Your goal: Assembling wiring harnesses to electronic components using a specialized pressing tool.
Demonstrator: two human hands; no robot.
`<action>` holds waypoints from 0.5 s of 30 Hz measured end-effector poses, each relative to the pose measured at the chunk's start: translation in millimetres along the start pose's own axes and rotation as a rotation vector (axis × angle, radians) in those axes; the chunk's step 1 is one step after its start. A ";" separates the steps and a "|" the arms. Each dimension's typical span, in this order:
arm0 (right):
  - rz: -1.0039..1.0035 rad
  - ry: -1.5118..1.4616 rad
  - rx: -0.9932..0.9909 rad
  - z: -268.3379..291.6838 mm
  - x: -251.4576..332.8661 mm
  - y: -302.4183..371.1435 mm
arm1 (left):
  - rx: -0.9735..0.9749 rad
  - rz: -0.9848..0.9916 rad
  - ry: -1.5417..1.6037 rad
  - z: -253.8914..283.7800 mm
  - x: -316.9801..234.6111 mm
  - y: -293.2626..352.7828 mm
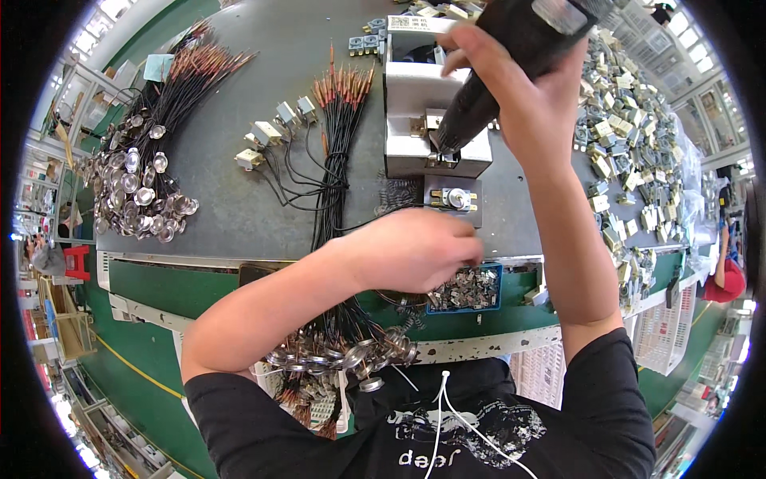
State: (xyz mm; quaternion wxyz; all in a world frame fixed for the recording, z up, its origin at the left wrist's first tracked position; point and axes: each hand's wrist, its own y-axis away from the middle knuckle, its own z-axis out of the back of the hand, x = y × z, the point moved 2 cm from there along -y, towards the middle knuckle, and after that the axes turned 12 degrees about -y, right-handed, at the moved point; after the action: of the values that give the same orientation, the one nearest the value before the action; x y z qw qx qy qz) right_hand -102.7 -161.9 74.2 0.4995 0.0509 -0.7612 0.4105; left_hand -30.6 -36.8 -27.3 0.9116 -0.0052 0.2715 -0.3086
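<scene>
My right hand point(546, 108) is wrapped round a thick black power screwdriver point(499, 76). The tool slants down to the left, its tip against a small part in a white and metal fixture point(407, 104). My left hand point(415, 249) hovers at the bench's front edge with curled fingers, beside a blue tray point(500, 281) of small metal pieces; whatever its fingertips hold is hidden. Between this hand and the fixture sits a metal block point(477, 214) bearing a round-topped component point(455, 197). A bundle of black wires point(339, 152) with coppery ends passes behind my left forearm.
Several cream blocks point(267, 133) hang on wires left of the bundle. Another wire bundle with round metal caps point(144, 195) lies far left. A big heap of cream and grey switch-like parts point(626, 136) covers the right side. Metal caps point(359, 355) hang below the front edge.
</scene>
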 end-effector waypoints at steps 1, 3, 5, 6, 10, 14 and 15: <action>0.035 -0.086 -0.122 -5.9 0.5 -3.1 | -0.053 -0.008 -0.001 6.9 1.6 -1.0; 0.050 -0.069 -0.197 -0.6 -0.8 0.3 | -0.249 0.055 -0.114 27.6 2.4 1.6; 0.034 -0.036 -0.200 2.3 -3.5 7.9 | -0.400 0.171 -0.224 40.9 14.2 7.1; 0.018 -0.003 -0.198 3.4 -2.9 11.8 | -0.443 0.234 -0.272 45.0 19.8 9.5; -0.244 0.095 -0.158 18.0 22.0 21.0 | -0.387 0.295 -0.371 24.2 28.9 9.4; 0.107 -0.119 -0.055 26.9 22.1 36.4 | -0.316 0.303 -0.488 1.2 24.1 2.9; 0.106 -0.102 -0.064 27.4 26.7 38.5 | -0.273 0.305 -0.496 -2.7 24.5 2.7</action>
State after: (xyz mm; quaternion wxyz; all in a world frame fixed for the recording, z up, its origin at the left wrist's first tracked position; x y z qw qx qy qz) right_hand -154.5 -146.2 69.0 0.4390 0.0154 -0.8000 0.4086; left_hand -14.2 -48.0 -42.1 0.9766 -0.1618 0.0774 -0.1185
